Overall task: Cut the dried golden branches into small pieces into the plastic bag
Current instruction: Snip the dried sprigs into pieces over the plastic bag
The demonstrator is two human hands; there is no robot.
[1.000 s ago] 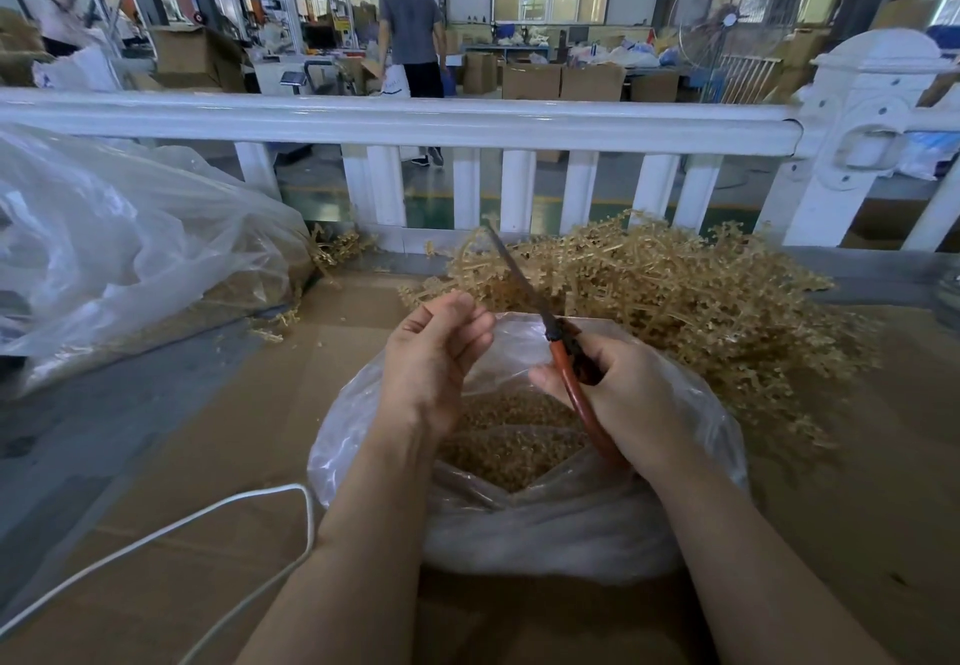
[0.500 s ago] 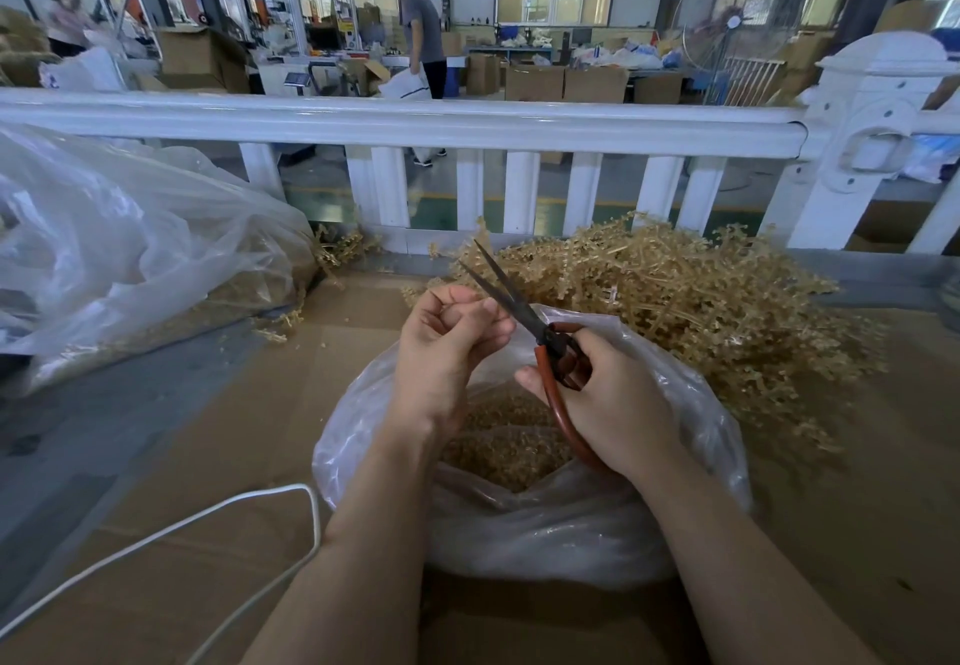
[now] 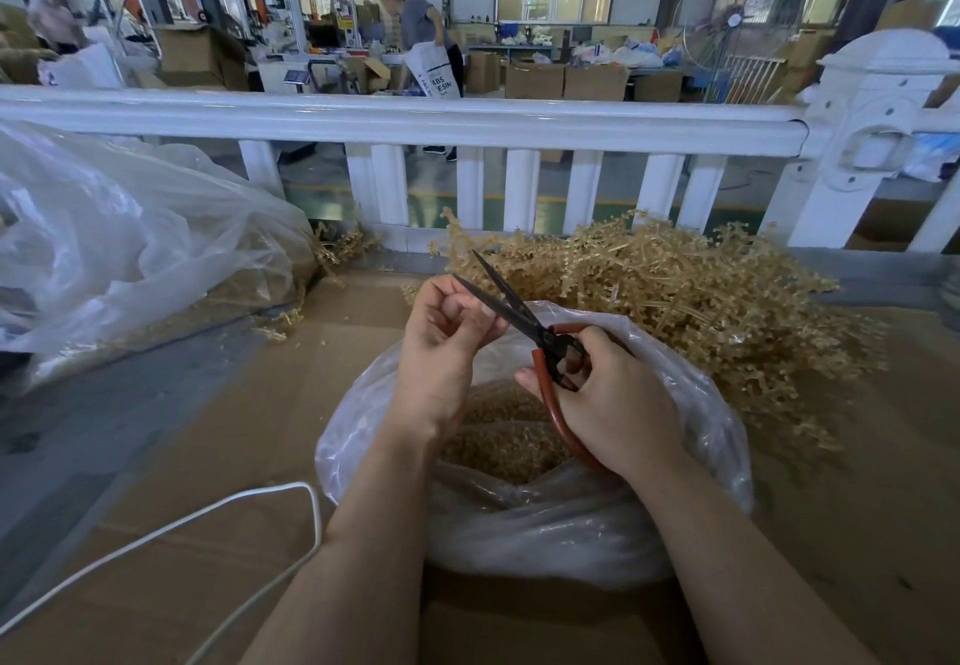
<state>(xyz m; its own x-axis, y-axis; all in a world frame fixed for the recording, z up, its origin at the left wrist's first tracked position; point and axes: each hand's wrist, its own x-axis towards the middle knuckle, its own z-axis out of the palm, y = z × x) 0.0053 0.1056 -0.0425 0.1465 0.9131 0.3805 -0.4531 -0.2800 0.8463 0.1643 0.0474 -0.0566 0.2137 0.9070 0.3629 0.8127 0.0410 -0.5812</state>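
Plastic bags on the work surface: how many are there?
2. One plastic bag sits open under the hands, holding cut pieces. A bigger plastic bag lies crumpled at the left. More may be hidden outside the view.

Two hands over the work: the left hand (image 3: 441, 347) and the right hand (image 3: 608, 399). One pair of red-handled scissors (image 3: 535, 331), two blades spread. Two clear plastic bags: the open plastic bag (image 3: 571, 524) under the hands and a large crumpled bag (image 3: 130, 248) at left. One big heap of dried golden branches (image 3: 691, 300). One white cable (image 3: 171, 534). One white railing (image 3: 415, 118), seven visible balusters. One standing fan (image 3: 743, 19). Two people behind, one bending (image 3: 421, 19), one blurred far left (image 3: 52, 22).
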